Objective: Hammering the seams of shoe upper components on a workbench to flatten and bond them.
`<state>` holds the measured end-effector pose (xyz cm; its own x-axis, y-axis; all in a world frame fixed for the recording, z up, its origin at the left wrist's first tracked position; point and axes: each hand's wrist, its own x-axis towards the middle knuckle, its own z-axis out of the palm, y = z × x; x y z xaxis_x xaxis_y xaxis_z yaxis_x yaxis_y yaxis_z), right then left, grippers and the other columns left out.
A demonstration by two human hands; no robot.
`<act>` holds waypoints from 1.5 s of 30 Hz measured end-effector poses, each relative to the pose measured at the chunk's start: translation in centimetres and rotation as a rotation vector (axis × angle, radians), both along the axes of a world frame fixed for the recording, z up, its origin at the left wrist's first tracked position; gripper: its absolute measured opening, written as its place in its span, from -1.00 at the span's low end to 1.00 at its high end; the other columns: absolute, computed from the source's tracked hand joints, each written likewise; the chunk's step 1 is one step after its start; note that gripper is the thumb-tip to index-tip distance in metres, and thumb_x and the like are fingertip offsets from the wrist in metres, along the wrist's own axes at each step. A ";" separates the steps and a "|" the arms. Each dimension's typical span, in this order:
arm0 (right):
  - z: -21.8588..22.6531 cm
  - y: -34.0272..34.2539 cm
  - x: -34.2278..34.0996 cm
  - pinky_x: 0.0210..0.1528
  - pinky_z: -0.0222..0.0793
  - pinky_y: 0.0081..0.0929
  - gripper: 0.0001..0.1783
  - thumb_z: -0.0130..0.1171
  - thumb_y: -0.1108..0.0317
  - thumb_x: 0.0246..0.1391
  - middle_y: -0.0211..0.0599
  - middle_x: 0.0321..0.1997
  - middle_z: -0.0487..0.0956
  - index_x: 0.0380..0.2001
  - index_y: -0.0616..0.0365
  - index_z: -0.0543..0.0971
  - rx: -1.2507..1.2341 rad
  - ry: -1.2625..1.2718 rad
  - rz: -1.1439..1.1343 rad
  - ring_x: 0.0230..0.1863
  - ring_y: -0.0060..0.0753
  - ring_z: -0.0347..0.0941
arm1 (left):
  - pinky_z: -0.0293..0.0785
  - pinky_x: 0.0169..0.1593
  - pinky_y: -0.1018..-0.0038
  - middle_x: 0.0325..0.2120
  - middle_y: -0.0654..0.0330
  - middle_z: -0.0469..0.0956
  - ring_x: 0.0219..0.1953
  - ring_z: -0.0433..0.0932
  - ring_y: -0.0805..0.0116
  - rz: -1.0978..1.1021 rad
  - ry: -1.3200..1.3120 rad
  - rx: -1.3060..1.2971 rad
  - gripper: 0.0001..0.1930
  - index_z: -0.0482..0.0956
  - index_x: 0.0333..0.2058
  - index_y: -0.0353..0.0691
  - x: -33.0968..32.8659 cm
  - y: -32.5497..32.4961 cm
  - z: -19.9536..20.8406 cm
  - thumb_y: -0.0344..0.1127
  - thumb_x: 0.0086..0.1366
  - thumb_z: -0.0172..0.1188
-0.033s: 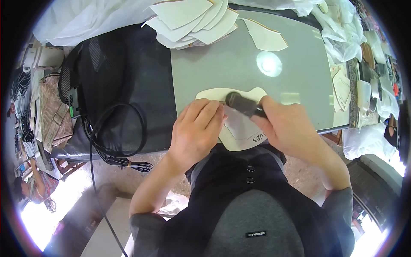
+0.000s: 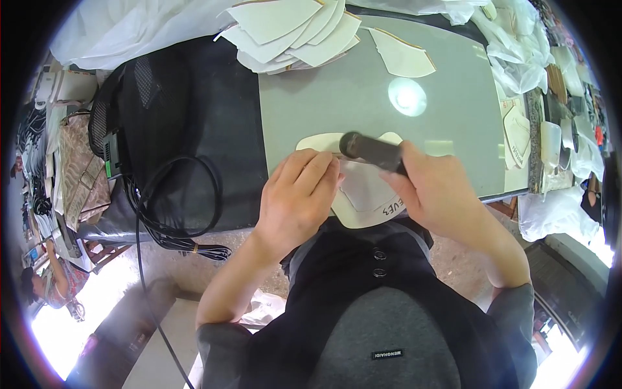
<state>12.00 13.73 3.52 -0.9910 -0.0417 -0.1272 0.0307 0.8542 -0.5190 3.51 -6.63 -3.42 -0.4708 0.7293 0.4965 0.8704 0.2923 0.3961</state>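
Note:
My right hand (image 2: pixel 437 191) grips a dark hammer (image 2: pixel 378 152), its round head over the upper edge of a pale, greyish cut piece (image 2: pixel 369 188). That piece lies on a larger cream pattern board (image 2: pixel 353 219) with curved edges and dark lettering, at the near edge of the table. My left hand (image 2: pixel 293 194) rests on the board's left part, its fingers bent together and pinching the pale piece's upper left edge close to the hammer head. The fingertips are partly hidden.
The grey table panel (image 2: pixel 311 97) carries a stack of white cut pieces (image 2: pixel 291 35) at the back and a single one (image 2: pixel 403 55) beside it. Left is a black surface (image 2: pixel 233 129) with coiled black cable (image 2: pixel 178 227). Plastic bags (image 2: pixel 518 55) sit back right. Another person (image 2: pixel 55 279) is far left.
The hammer has shifted a little in my right hand, its head now slightly higher and its handle swung up. My left hand and the board have stayed in place.

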 end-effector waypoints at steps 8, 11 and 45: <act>0.3 -0.4 -0.1 -0.59 0.32 -0.15 -0.62 0.08 0.14 0.26 -0.10 -0.66 0.48 -0.45 0.26 0.34 0.092 -0.107 0.069 -0.63 0.07 0.45 | 0.54 -0.19 0.34 -0.30 0.17 0.55 -0.23 0.55 0.20 -0.001 -0.031 0.029 -0.75 0.60 -0.35 -0.35 0.4 -0.3 0.1 -0.48 -0.07 0.39; 0.0 -0.4 -0.4 -0.57 0.33 -0.15 -0.63 0.08 0.14 0.25 -0.10 -0.65 0.49 -0.43 0.26 0.35 0.109 -0.111 0.086 -0.61 0.07 0.46 | 0.55 -0.25 0.33 -0.33 0.14 0.57 -0.27 0.57 0.12 -0.011 -0.054 0.061 -0.74 0.59 -0.37 -0.34 0.1 -0.5 0.0 -0.51 -0.09 0.42; -5.5 -0.5 -0.3 -0.22 0.49 -0.09 -0.67 0.07 0.09 0.22 -0.13 -0.24 0.57 -0.22 0.16 0.45 0.218 0.212 -0.291 -0.17 -0.01 0.56 | 0.34 0.15 0.06 0.01 -0.21 0.48 0.07 0.41 -0.27 0.357 0.103 0.202 -0.54 0.47 0.05 -0.46 2.6 -0.4 1.0 -0.18 0.34 0.14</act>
<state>11.68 13.22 -2.02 -0.9626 0.2492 0.1064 0.1987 0.9162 -0.3479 6.16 -7.03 -2.44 -0.6171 0.4122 0.6703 0.7663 0.5082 0.3930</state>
